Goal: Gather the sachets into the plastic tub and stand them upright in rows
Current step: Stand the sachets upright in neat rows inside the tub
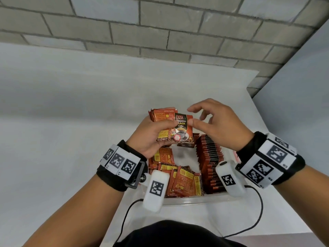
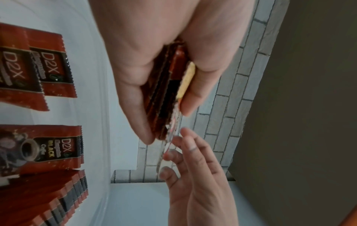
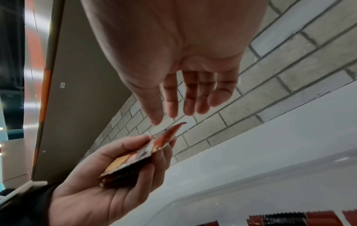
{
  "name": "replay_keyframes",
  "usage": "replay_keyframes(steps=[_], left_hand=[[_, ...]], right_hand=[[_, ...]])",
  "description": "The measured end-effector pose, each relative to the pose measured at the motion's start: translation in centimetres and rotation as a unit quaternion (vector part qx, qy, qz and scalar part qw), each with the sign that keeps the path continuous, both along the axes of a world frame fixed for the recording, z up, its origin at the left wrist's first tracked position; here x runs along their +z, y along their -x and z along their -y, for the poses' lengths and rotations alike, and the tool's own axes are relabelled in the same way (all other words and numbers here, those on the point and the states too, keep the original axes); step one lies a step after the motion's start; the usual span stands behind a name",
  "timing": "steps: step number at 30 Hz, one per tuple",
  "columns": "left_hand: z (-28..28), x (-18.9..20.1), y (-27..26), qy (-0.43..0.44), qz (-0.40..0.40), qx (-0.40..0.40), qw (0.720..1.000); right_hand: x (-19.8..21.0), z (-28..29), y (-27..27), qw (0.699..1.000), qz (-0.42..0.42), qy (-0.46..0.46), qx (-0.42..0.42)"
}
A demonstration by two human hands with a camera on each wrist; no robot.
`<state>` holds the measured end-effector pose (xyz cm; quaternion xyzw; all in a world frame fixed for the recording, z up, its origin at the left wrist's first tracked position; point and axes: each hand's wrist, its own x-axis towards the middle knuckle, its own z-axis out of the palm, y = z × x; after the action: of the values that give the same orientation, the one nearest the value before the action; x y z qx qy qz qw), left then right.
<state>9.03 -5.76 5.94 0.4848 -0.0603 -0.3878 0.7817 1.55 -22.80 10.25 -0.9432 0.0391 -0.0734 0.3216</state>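
Observation:
My left hand (image 1: pixel 156 131) grips a stack of red-brown coffee sachets (image 1: pixel 179 129) above the clear plastic tub (image 1: pixel 187 201). The front sachet faces me and sticks out to the right. My right hand (image 1: pixel 204 118) hovers beside it with fingers spread, its thumb at the sachet's right edge. In the right wrist view the right hand's fingers (image 3: pixel 191 99) are straight, just above the stack (image 3: pixel 135 160) in my left hand (image 3: pixel 106 183). A row of upright sachets (image 1: pixel 210 157) fills the tub's right side. Loose sachets (image 1: pixel 178 180) lie flat on its left side.
The tub stands on a white table (image 1: pixel 71 122) near the front edge. A grey brick wall (image 1: pixel 160 32) runs behind. The table ends at the right (image 1: pixel 284 157). Black cables (image 1: pixel 258 211) trail from my wrist cameras across the table front.

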Motion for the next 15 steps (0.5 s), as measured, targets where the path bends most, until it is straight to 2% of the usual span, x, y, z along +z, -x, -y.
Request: replay_keyframes(steps=[5, 7, 10, 15], left_hand=[[0.2, 0.0, 0.0, -0.012, 0.029, -0.017, 0.999], [-0.3, 0.1, -0.8, -0.023, 0.018, 0.023, 0.999], [-1.8, -0.3, -2.4, -0.019, -0.030, 0.094, 0.995], [-2.8, -1.0, -2.9, -0.023, -0.042, 0.108, 0.993]], right_hand=[[0.8, 0.8, -1.3, 0.990, -0.132, -0.029, 0.028], [0.9, 1.5, -1.7, 0.989, -0.143, -0.017, 0.025], [-0.1, 2.2, -2.0, 0.979, -0.184, 0.085, 0.017], [-2.8, 2.1, -2.6, 0.936, -0.286, 0.200, 0.037]])
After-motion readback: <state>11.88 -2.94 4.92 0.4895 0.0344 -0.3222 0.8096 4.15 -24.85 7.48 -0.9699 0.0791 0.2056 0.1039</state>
